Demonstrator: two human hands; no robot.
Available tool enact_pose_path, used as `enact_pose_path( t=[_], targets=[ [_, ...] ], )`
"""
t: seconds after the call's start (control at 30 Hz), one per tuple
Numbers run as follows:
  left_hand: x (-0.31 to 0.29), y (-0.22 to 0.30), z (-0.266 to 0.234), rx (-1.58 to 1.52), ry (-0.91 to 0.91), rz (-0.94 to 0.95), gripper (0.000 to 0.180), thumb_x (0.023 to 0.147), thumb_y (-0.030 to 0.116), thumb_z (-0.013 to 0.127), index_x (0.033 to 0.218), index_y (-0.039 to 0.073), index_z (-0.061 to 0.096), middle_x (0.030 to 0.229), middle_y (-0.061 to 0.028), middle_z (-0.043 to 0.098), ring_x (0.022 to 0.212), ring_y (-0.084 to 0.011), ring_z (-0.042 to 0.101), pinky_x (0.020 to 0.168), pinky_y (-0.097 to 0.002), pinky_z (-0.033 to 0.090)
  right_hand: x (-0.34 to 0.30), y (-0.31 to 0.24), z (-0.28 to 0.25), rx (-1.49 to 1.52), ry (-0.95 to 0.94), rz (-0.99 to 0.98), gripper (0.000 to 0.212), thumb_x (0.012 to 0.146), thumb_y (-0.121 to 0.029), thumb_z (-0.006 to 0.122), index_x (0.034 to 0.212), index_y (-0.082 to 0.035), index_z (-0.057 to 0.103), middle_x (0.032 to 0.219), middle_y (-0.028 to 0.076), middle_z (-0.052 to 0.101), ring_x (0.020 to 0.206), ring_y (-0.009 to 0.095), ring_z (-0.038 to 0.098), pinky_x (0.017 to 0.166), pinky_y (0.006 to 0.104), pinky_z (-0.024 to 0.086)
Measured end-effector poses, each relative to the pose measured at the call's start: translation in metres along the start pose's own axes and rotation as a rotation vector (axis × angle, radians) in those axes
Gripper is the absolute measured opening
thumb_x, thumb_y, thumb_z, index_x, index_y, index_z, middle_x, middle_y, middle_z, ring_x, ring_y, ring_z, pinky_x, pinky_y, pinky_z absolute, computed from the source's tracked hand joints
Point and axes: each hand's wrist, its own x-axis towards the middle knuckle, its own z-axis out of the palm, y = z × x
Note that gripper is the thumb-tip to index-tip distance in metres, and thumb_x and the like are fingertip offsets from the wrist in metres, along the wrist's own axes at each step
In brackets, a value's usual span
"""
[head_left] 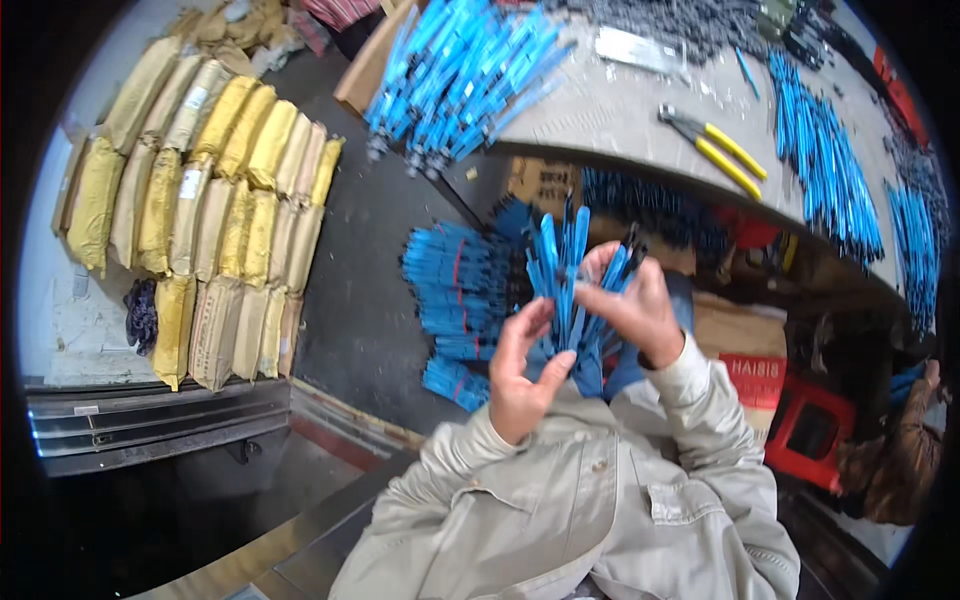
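Observation:
In front of my lap, both hands are at a loose bunch of slim blue strips with black ends [547, 262], standing roughly upright and fanned out at the top. My left hand [522, 378] curves round the lower left side of the bunch, thumb and fingertips against the strips. From the right, my right hand [645, 308] grips the bunch, its thumb reaching across the middle and more strips poking out between its fingers. Some fingertips are hidden behind the strips. Just left of the bunch, stacked bundles of the same blue strips [440, 285] lie low down, tied with red bands.
A workbench [600, 110] spans the far side, carrying a large pile of blue strips [460, 75], yellow-handled pliers [715, 150] and further rows at right. Yellow and tan wrapped packages [215, 205] are stacked left. A red plastic stool [812, 430] and another person's arm [905, 440] are at right.

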Motion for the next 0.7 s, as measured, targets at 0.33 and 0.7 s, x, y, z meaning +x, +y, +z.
enact_pose_path(
  t=[0.33,0.7],
  targets=[
    [-0.013,0.031,0.024,0.318,0.076,0.177,0.044,0.083,-0.002,0.053,0.125,-0.006,0.042,0.114,-0.0226,0.053,0.104,-0.0348,0.056,0.09,-0.0339,0.043,-0.06,-0.042,0.017,-0.159,0.083,-0.212,0.025,0.064,-0.008,0.077,0.079,-0.001,0.058,0.071,0.0,0.057,0.065,0.007,0.05,0.059,0.0224,0.043],
    [-0.025,0.026,0.025,0.183,-0.064,-0.015,0.022,0.087,0.006,0.053,0.108,-0.001,0.055,0.093,-0.0168,0.057,0.084,-0.0316,0.06,0.073,-0.0342,0.046,-0.085,-0.045,0.004,0.208,0.025,0.08,0.029,0.066,-0.007,0.076,0.088,0.0,0.058,0.084,0.001,0.06,0.074,0.006,0.053,0.067,0.0207,0.045]
  ],
)
